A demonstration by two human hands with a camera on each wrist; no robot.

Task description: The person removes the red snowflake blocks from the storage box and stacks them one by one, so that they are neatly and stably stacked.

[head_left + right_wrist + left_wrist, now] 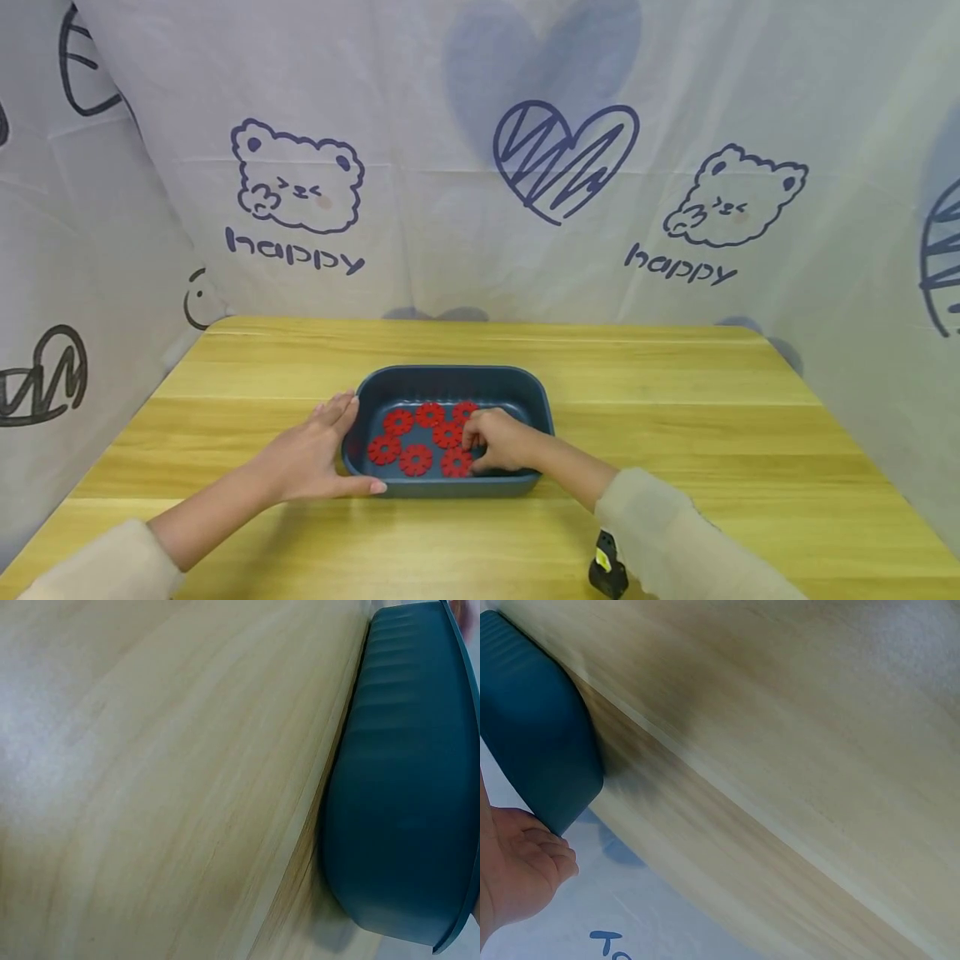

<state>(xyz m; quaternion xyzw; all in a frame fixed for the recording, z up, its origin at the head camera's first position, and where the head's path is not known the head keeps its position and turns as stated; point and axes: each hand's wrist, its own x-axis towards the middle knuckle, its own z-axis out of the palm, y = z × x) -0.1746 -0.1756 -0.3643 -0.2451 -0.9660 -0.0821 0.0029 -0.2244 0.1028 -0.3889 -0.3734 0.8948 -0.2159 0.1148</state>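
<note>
Right sleeve [682, 533] foremost; left hand [318, 458], spread wide, presumably steadies the tray [450, 487]; right hand [501, 439] curls at red discs [416, 460] (any pinch cannot be told).

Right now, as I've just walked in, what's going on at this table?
A person's right hand is inside a dark blue bin, fingers curled by the red notched discs lying there; whether it grips one is hard to tell. Their left hand rests against the bin's left end, thumb at the front rim. At least seven discs are visible.

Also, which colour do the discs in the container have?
The discs are red, clearest in the head view.
</note>
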